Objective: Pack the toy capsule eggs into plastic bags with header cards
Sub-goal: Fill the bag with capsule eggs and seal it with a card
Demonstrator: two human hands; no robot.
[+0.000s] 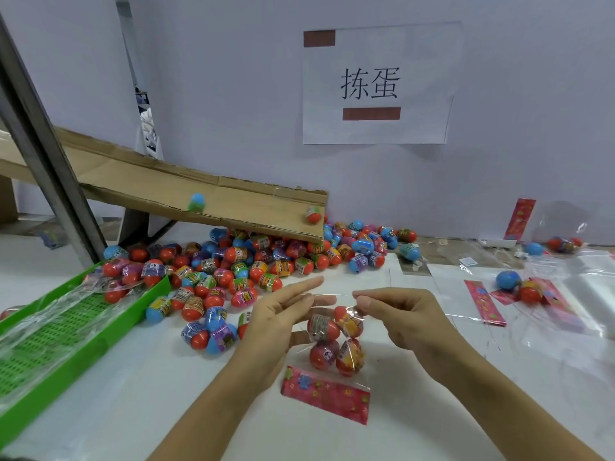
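While the right hand [396, 314] pinches the plastic bag [336, 344] mouth, the left hand [283, 314] grip stays unclear behind film.

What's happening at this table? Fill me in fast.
A person is packing toy capsule eggs. Both hands hold a clear plastic bag by its open top: the left hand on one side, the right hand pinching the other. Four eggs sit inside, with a pink header card at the bag's lower end. A loose pile of eggs lies under a cardboard chute, and a green tray sits at left.
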